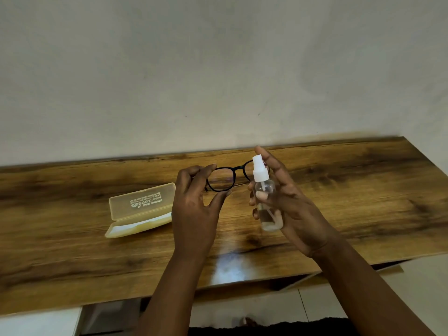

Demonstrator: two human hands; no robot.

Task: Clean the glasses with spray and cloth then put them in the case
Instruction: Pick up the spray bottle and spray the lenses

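My left hand (pixel 194 204) pinches the black-framed glasses (pixel 226 179) by their left edge, holding them above the wooden table (pixel 363 190). My right hand (pixel 288 200) grips a small clear spray bottle (pixel 265 202) with a white nozzle, upright, just right of the glasses and partly covering the right lens. My index finger reaches up behind the nozzle top. A translucent yellowish case (pixel 138 209) lies open on the table to the left, with a pale cloth (pixel 145 225) inside its lower half.
A plain pale wall (pixel 218 69) rises directly behind the table's far edge. The table's near edge runs across the lower frame, with light floor tiles (pixel 266 309) below it. A bright glare patch sits on the wood near my wrists.
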